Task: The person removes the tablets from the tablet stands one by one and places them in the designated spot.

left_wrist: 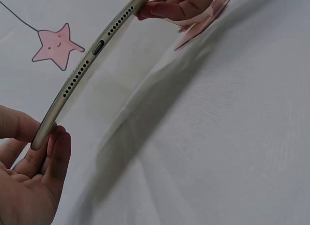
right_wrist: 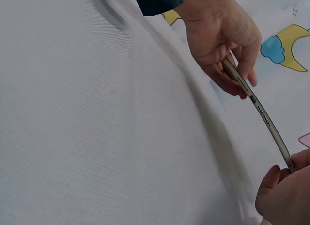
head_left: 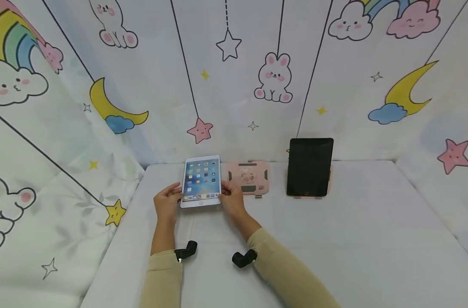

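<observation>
My left hand [head_left: 166,201] and right hand [head_left: 232,200] pinched opposite edges of the tablet [head_left: 201,179] between them, seemingly above the table [head_left: 334,244].

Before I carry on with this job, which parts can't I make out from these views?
White tablet, head view: the details on its lit screen are too small to read.
White tablet's back, head view: turned away behind its own screen.
Pink case, head view: lower-left corner hidden by the right hand.
Pink piece, head view: mostly hidden by the black tablet.
</observation>
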The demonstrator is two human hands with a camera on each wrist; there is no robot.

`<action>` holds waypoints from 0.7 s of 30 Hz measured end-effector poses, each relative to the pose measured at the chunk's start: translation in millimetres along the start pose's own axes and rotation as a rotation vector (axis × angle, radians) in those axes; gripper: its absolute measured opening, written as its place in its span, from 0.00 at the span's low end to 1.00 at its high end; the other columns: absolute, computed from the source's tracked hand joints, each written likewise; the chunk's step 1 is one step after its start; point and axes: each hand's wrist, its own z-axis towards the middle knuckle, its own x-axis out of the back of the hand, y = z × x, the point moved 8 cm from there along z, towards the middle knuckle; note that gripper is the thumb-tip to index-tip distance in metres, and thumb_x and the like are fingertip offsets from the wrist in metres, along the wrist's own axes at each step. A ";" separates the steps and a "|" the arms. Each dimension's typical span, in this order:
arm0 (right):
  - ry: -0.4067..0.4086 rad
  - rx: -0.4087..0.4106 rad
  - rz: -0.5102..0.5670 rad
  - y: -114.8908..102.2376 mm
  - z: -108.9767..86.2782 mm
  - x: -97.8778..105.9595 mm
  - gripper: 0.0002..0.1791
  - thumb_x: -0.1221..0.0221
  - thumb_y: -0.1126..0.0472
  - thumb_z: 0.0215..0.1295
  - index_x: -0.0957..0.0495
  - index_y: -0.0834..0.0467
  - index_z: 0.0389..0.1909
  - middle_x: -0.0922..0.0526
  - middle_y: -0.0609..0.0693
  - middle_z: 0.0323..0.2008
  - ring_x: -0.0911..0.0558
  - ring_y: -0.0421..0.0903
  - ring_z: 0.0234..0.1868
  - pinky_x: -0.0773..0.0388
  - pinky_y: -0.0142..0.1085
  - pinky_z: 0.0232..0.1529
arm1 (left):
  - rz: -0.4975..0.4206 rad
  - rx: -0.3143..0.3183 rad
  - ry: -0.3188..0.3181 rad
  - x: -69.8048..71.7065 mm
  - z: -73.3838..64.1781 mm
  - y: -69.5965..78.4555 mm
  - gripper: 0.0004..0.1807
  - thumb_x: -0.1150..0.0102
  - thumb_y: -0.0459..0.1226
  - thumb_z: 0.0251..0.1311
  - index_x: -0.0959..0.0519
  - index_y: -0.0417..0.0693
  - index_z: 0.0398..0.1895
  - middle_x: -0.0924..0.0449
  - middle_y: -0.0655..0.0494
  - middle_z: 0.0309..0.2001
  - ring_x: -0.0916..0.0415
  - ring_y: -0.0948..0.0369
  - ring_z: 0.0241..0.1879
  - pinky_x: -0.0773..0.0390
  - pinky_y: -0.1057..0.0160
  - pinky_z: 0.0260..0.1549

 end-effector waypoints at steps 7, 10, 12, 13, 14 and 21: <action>0.030 -0.035 -0.031 12.3 -0.9 -3.0 0.30 0.44 0.79 0.65 0.30 0.67 0.70 0.24 0.59 0.59 0.26 0.49 0.54 0.21 0.31 0.54 | 0.008 0.020 0.043 3.6 4.7 -12.2 0.21 0.40 0.19 0.56 0.16 0.34 0.54 0.10 0.56 0.34 0.13 0.65 0.39 0.18 0.77 0.35; 0.027 -0.058 -0.044 16.1 0.3 -3.5 0.30 0.44 0.79 0.65 0.31 0.68 0.70 0.23 0.60 0.60 0.25 0.49 0.54 0.21 0.33 0.56 | 0.072 0.027 0.045 2.9 4.5 -14.6 0.21 0.40 0.20 0.58 0.16 0.36 0.55 0.10 0.46 0.42 0.14 0.63 0.42 0.19 0.80 0.35; 0.025 -0.079 -0.051 17.6 1.6 -3.7 0.31 0.44 0.79 0.65 0.32 0.68 0.70 0.23 0.60 0.60 0.25 0.49 0.55 0.20 0.34 0.57 | 0.136 0.020 0.045 2.1 4.2 -13.5 0.21 0.40 0.21 0.58 0.16 0.37 0.56 0.11 0.41 0.46 0.15 0.59 0.45 0.21 0.81 0.33; 0.022 -0.092 -0.054 18.0 1.7 -3.9 0.31 0.44 0.79 0.65 0.32 0.68 0.71 0.23 0.60 0.60 0.25 0.49 0.55 0.20 0.35 0.58 | 0.167 0.015 0.047 1.9 3.9 -12.8 0.21 0.40 0.21 0.58 0.16 0.38 0.55 0.12 0.39 0.48 0.15 0.57 0.47 0.22 0.82 0.32; 0.018 -0.102 -0.058 18.1 1.8 -4.1 0.31 0.45 0.79 0.65 0.32 0.68 0.71 0.23 0.60 0.60 0.25 0.49 0.56 0.20 0.36 0.59 | 0.197 0.011 0.047 1.6 3.8 -12.3 0.21 0.40 0.22 0.58 0.16 0.39 0.55 0.13 0.37 0.49 0.15 0.55 0.48 0.23 0.83 0.32; 0.001 -0.139 -0.085 20.8 4.4 -5.7 0.31 0.46 0.79 0.64 0.32 0.69 0.70 0.23 0.61 0.60 0.23 0.49 0.57 0.20 0.39 0.62 | 0.265 -0.005 0.037 3.6 4.9 -14.4 0.21 0.39 0.23 0.57 0.15 0.41 0.55 0.12 0.39 0.48 0.16 0.60 0.43 0.24 0.81 0.30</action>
